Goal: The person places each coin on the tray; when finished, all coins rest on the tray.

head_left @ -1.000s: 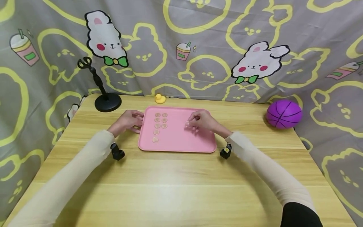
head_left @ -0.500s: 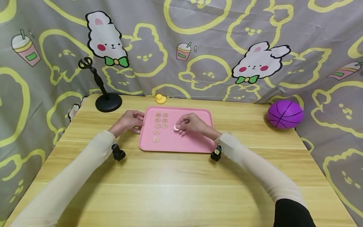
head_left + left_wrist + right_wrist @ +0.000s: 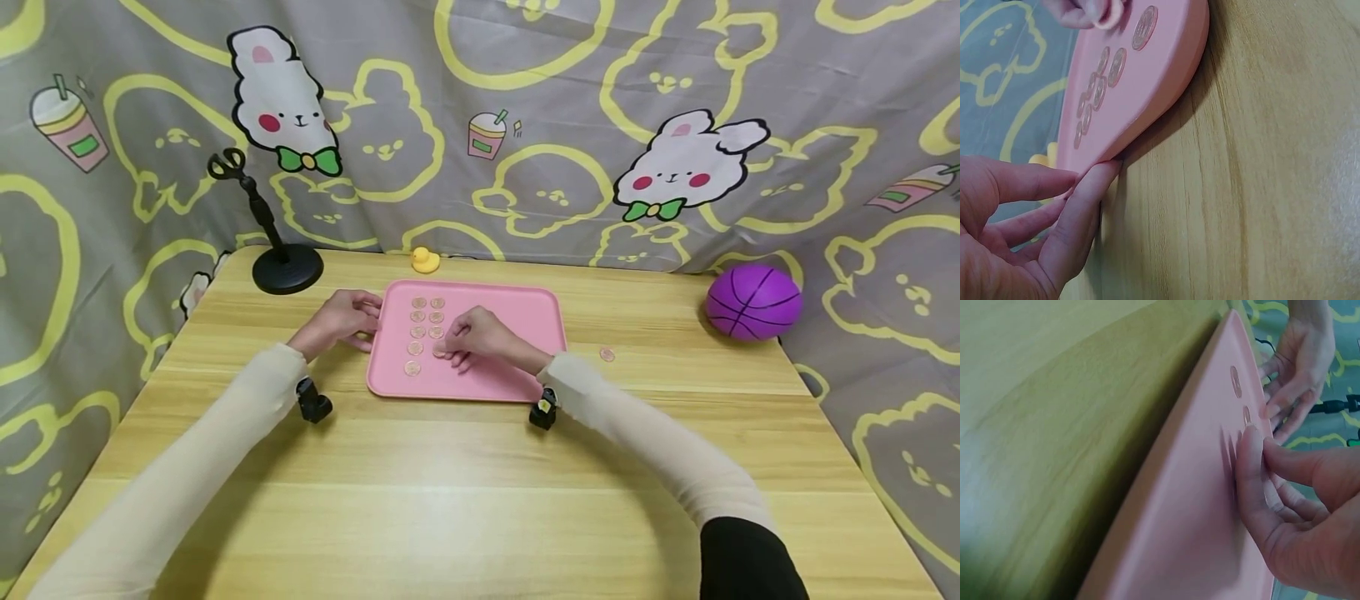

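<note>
A pink tray lies on the table, with round embossed coins in two columns on its left part. My left hand pinches the tray's left rim between thumb and finger, as the left wrist view shows. Over the tray, my right hand pinches a coin at the lower end of the right column, beside the left one. That held coin appears tilted in the left wrist view. In the right wrist view, the right hand's fingertips mostly hide it.
Right of the tray a single coin lies on the wooden table. Along the back stand a black stand and a yellow rubber duck. A purple basketball sits at the right. Patterned cloth hangs behind.
My right hand has moved left across the tray, carrying the coin to the right column's lower end. The coin on the table at the right has come into view. My left hand stays at the rim.
</note>
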The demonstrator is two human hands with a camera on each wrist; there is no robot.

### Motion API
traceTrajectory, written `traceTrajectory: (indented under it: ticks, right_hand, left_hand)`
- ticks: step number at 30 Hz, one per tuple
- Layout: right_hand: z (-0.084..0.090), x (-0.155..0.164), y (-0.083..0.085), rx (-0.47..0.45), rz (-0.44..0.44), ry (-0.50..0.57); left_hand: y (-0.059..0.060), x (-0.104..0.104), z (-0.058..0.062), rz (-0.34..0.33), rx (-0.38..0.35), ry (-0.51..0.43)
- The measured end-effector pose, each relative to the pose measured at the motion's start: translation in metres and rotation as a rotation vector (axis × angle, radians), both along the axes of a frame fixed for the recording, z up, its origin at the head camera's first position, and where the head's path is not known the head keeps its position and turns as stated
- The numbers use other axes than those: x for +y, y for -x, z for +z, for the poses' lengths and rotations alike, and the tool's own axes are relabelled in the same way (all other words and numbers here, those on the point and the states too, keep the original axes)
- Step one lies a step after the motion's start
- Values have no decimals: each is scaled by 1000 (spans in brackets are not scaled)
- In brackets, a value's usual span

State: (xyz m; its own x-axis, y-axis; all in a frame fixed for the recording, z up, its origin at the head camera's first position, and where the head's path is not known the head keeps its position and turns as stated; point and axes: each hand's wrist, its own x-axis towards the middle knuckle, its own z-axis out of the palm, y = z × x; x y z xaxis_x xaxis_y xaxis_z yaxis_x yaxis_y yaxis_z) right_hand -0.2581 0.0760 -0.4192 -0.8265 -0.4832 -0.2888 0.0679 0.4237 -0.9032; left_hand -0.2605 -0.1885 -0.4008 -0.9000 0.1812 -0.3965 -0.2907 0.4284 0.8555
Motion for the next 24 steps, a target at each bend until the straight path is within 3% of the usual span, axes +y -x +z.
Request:
traceTrajectory:
  ticks: [5, 13, 24]
  right_hand:
    - [1, -6, 0, 20, 4, -57]
    - [2, -17, 9, -39, 7, -216]
    - [8, -15, 17, -49, 56, -251]
  left_hand:
    - [1, 0, -2, 11, 5, 19]
    - [-2, 1, -2, 13, 3, 34]
    - [0, -2, -2, 2, 7, 5]
